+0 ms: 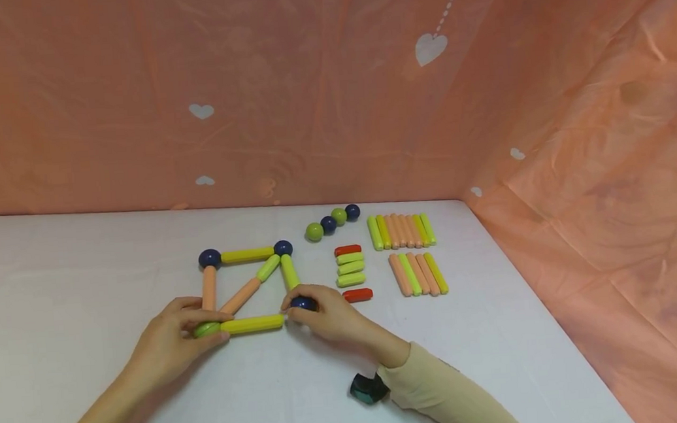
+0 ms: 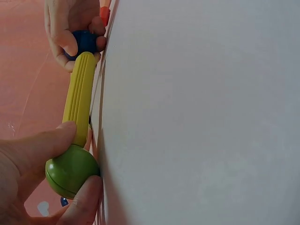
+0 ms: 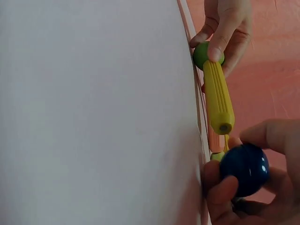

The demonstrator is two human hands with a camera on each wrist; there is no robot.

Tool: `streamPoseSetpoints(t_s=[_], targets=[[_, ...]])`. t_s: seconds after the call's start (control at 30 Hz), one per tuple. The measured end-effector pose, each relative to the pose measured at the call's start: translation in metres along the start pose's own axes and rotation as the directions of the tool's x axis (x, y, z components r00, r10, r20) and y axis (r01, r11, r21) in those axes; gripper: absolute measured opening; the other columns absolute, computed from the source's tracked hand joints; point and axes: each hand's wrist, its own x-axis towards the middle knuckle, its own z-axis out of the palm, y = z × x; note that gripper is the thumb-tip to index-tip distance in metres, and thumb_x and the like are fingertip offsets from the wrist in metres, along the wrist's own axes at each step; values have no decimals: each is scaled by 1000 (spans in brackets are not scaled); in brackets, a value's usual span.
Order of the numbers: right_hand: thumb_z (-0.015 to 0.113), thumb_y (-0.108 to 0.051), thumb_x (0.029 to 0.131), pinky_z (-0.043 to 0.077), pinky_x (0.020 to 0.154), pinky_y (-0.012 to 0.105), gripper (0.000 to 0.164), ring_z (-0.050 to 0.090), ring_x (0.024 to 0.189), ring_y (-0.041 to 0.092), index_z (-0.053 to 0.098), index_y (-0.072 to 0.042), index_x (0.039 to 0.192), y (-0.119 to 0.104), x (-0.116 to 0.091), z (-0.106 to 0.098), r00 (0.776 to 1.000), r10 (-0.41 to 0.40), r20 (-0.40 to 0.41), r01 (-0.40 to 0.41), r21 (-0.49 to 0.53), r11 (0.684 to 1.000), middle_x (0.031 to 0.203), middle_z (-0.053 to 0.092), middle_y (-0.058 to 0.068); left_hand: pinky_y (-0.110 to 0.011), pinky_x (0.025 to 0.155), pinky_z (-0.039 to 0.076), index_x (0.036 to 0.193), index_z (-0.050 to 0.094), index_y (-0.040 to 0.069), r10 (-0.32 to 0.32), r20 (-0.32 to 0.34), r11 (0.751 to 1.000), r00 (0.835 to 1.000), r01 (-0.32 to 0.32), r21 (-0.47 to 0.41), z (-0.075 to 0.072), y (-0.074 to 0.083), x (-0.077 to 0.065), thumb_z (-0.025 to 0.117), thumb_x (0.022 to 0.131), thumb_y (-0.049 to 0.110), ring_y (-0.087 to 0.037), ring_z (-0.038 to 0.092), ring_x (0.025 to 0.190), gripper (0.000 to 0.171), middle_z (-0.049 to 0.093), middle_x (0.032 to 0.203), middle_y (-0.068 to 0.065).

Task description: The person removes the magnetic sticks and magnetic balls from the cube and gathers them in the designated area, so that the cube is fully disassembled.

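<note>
My left hand point(image 1: 164, 338) grips a green ball point(image 2: 70, 172) at the near left corner of a flat frame of magnetic sticks and balls. A yellow stick point(image 1: 252, 324) runs rightward from that ball, my left thumb lying against its end. With its fingers and thumb, my right hand point(image 1: 337, 316) holds a dark blue ball point(image 3: 246, 169) near the stick's other end. In the right wrist view that end shows bare, a grey dot at its middle. A light green stick point(image 1: 290, 272) leads from the right hand up to another blue ball point(image 1: 283, 247).
Another yellow stick point(image 1: 247, 255) joins the far corner balls, and an orange stick point(image 1: 241, 297) lies diagonally inside. Right of the frame are short red and green sticks point(image 1: 351, 269), a row of balls point(image 1: 329, 224) and two groups of long sticks point(image 1: 401, 231). An orange curtain hangs behind.
</note>
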Motion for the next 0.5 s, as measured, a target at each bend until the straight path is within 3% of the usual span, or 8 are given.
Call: streamPoseSetpoints(t_s=[0.07,0.27,0.43,0.5], targets=[[58,-21,95,45,90,25,17,51,104,14,67,-21,109,-1,0,0,1000,12,3,-12,13,1000,115,64,-4,-59,79,46,104,75,13,-5,3,1000,1000,5,-2,0,0,0,79,78,26,-44,58,101,29,52,125,-29],[52,-23,99,45,83,23,26,51,104,12,64,-21,123,0,0,-2,999,-10,48,9,26,1000,124,63,-5,-60,81,46,104,75,13,-12,10,1000,1000,12,-19,0,-1,0,78,79,27,-45,57,103,29,51,126,-29],[60,-27,96,48,69,21,35,55,93,12,61,-24,130,6,-3,-10,998,-5,67,-2,100,995,125,62,-4,-61,80,46,104,75,13,-9,10,1000,1000,10,-25,0,-2,0,78,79,27,-45,57,104,29,51,127,-29],[65,-26,93,49,69,21,36,56,88,11,62,-22,128,9,-4,-16,999,-2,54,-6,142,990,122,63,-2,-60,80,46,104,75,14,-8,10,1000,1000,9,-26,0,-3,-1,78,79,28,-44,57,104,29,51,127,-29]])
